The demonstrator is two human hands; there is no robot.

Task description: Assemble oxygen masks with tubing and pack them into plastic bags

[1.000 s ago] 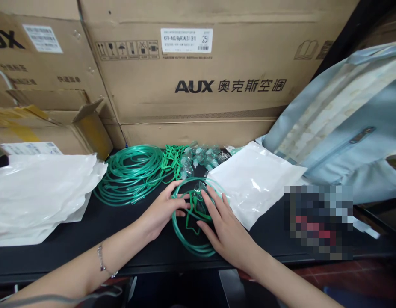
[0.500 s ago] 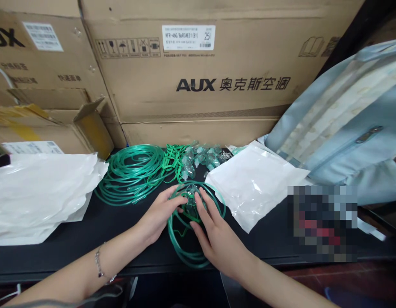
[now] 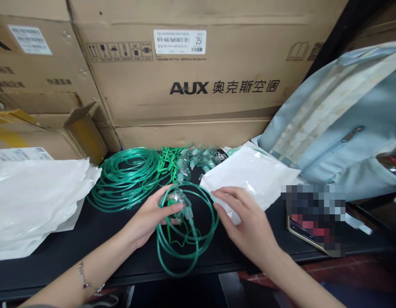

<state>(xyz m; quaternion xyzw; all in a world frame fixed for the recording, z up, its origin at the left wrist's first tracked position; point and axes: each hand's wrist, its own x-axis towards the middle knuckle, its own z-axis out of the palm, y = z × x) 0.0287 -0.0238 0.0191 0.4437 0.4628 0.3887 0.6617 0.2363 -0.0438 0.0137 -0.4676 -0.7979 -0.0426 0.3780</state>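
My left hand [image 3: 156,214] is closed on a clear green oxygen mask [image 3: 180,201], its thumb across the front. Green tubing [image 3: 177,273] joined to the mask hangs in loose loops around it, and a thin green elastic strap [image 3: 175,244] dangles inside the loops. Just right of the coil is my right hand [image 3: 241,218], thumb and fingers slightly apart, over the left edge of a white plastic bag [image 3: 249,171]. It seems to hold nothing; whether its fingertips touch the bag or the tubing I cannot tell.
Behind lie a large coil of green tubing [image 3: 127,171], green straps [image 3: 169,164] and several clear masks [image 3: 198,156]. White bags [image 3: 34,201] are stacked at left. Cardboard boxes [image 3: 185,107] line the back. A pale blue backpack [image 3: 329,141] and a phone [image 3: 307,235] are at right.
My right hand has moved off the mask, rightward to the white bag's edge. My left hand keeps the mask, now tilted with its connector in sight. The view has shifted slightly right.
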